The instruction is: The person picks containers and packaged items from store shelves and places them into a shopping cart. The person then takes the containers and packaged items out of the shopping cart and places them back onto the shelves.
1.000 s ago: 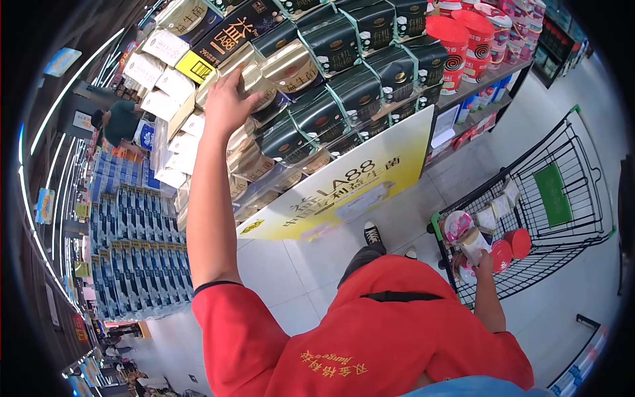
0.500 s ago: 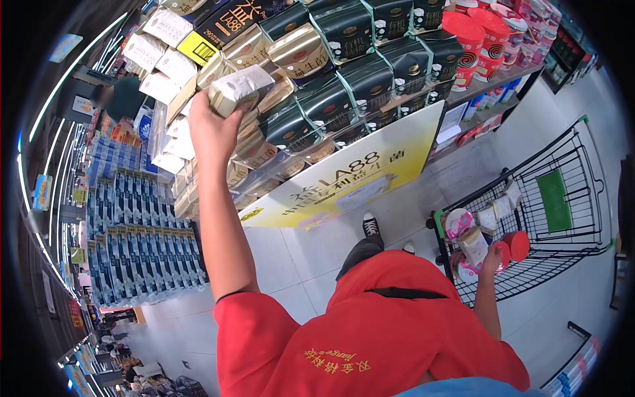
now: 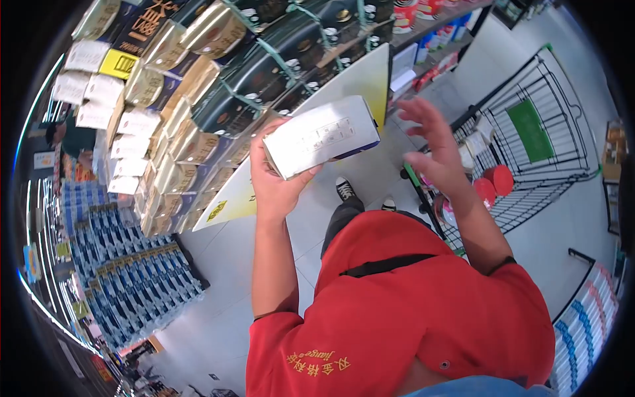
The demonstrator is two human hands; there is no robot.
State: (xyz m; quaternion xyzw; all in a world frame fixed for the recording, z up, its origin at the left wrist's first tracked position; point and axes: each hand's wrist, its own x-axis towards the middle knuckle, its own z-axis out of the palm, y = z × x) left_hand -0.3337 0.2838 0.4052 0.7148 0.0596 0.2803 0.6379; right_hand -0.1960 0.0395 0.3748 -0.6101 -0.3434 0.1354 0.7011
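My left hand (image 3: 279, 182) grips one end of a white carton (image 3: 324, 135) with a dark blue lower edge and faint printing on its side. The carton is held out in front of the display shelf, above the floor. My right hand (image 3: 433, 142) is raised to the right of the carton, fingers spread, holding nothing and apart from it. Beyond and below that hand stands a wire shopping cart (image 3: 559, 126) with a green panel. Red-lidded tubs (image 3: 497, 180) and other packages lie in it, partly hidden by my right forearm.
Gold and white cartons (image 3: 142, 86) and dark green packs (image 3: 291, 49) are stacked on the shelf ahead. A yellow-white sign board (image 3: 231, 198) fronts it. Blue-white stacked packs (image 3: 132, 264) stand on the left. A person (image 3: 79, 142) is at the far left.
My left hand has brought the carton away from the shelf, right and toward me. My right hand has left the cart's contents and risen toward the carton. The view has shifted.
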